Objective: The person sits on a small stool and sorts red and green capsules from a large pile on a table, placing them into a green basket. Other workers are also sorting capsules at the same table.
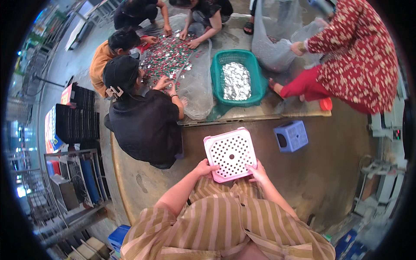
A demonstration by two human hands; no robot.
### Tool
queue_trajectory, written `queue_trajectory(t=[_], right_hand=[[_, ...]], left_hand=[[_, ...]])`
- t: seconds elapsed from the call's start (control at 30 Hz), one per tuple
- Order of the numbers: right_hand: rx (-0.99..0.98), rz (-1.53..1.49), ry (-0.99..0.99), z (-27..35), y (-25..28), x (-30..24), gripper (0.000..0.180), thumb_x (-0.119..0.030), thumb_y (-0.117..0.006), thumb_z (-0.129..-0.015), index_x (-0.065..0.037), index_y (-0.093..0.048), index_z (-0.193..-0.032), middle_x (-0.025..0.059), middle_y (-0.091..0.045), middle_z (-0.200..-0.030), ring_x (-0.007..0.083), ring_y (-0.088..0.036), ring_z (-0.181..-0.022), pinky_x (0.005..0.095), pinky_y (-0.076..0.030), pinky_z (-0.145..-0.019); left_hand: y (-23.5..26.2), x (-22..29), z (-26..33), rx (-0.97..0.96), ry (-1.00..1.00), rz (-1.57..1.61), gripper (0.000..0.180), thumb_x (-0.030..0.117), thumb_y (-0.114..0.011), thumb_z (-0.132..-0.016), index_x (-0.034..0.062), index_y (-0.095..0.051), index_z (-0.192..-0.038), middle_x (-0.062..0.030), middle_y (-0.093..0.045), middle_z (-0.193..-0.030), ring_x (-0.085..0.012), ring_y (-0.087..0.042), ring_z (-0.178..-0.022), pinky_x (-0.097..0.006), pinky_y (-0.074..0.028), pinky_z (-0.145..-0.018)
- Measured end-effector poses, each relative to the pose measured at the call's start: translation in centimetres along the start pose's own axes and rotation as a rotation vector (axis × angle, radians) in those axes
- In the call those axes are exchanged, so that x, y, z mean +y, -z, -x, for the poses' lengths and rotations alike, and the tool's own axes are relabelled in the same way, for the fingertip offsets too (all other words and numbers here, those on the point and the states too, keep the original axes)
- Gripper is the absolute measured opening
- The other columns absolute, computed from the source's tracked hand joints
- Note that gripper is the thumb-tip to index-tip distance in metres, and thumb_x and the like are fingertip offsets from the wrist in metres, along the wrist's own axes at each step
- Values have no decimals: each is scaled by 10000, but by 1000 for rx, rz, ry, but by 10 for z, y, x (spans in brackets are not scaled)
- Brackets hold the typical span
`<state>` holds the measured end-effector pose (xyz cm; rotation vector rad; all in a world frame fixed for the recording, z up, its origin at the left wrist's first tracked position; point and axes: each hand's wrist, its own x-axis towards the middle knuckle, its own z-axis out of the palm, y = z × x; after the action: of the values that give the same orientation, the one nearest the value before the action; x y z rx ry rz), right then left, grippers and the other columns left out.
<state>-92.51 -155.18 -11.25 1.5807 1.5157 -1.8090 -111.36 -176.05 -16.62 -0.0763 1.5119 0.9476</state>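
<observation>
Between my two hands is a small plastic stool (pixel 232 149) with a pink rim and a white top full of round holes. My left hand (pixel 205 169) grips its near left edge, thumb on the top. At the near right edge my right hand (pixel 258 171) holds it the same way, fingers tucked underneath. The stool is held in front of my striped shirt, its top facing up. Its legs are hidden below the top.
Ahead, a green basket (pixel 215 80) holds shiny silver pieces. Several people crouch around a plastic sheet (pixel 197 102) heaped with small red, green and silver pieces. A person in a red patterned top (pixel 355 56) handles a clear bag (pixel 271 47). A blue stool (pixel 294 135) stands on the floor at right.
</observation>
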Motion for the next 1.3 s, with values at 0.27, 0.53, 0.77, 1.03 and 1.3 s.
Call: queue_trajectory(t=[0.27,0.53,0.77,1.03,1.3], right_hand=[[70,232,-69,-94,40,-22,604,-341,-666,-770,-124,-387,-1260,128,-596,-1049,292,-644,-787,422,-558,-573],[135,513,-262,-92,18,-109,519,-404,-655,-748,-97,-525,-1146,130,-651,-874,240,-641,-541,327,-532,-443],[132,703,-224,-148,0,-152,467,-448,-594,-773,-46,-651,-1005,129,-657,-782,234,-632,-543,340,-521,-474],[93,-205,-409,-339,16,-133,801,-485,-642,-752,-75,-319,-1358,255,-414,-1288,372,-570,-999,432,-511,-763],[-98,-1048,-229,-484,-26,-111,948,-524,-671,-725,-146,-143,-1415,192,-138,-1447,376,-215,-1309,564,-317,-975]], left_hand=[[-32,29,-66,86,32,26,709,322,-793,-655,-43,-420,-1134,-146,-614,-946,-216,-639,-691,-316,-533,-498],[-6,42,-99,7,102,-43,711,356,-785,-654,-46,-437,-1126,-156,-600,-1005,-248,-638,-768,-332,-540,-511],[21,39,-144,-102,179,229,582,272,-745,-728,62,-455,-1187,-102,-604,-1061,-245,-642,-827,-396,-552,-659],[22,21,-228,12,422,171,521,227,-740,-722,65,-518,-1164,-109,-616,-1056,-240,-638,-872,-378,-549,-682],[28,-80,-350,-13,598,-392,789,302,-811,-606,-36,-406,-1193,-179,-627,-967,-237,-656,-767,-325,-541,-573]])
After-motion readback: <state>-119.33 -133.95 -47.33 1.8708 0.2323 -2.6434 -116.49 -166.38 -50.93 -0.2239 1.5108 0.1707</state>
